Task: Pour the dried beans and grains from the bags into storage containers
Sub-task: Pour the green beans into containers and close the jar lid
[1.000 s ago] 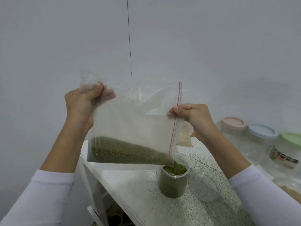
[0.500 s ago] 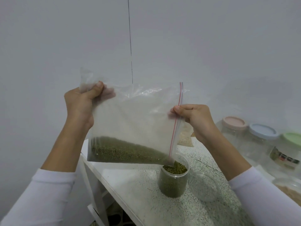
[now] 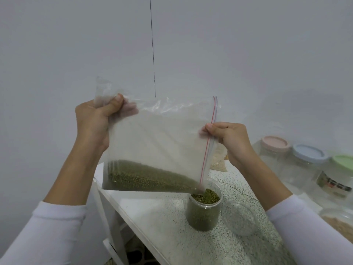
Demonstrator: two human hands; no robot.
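A clear zip bag (image 3: 158,142) with a red zip strip hangs tilted above the table, green beans (image 3: 145,178) lying along its lower edge. My left hand (image 3: 95,121) grips the bag's upper left corner. My right hand (image 3: 227,136) pinches the bag at the zip edge. Beans run from the bag's low right corner into a clear round container (image 3: 204,209) that stands on the speckled table (image 3: 172,236) and is filled nearly to its rim.
A clear lid (image 3: 239,217) lies just right of the container. Three empty jars with pink (image 3: 274,143), blue (image 3: 309,153) and green (image 3: 343,160) lids stand at the right. A container of brown grain (image 3: 338,222) sits at the right edge. A bag of pale grain (image 3: 218,162) lies behind.
The heap of beans in the bag has slid further toward the low corner and the container has filled a little more. Both hands hold about the same place.
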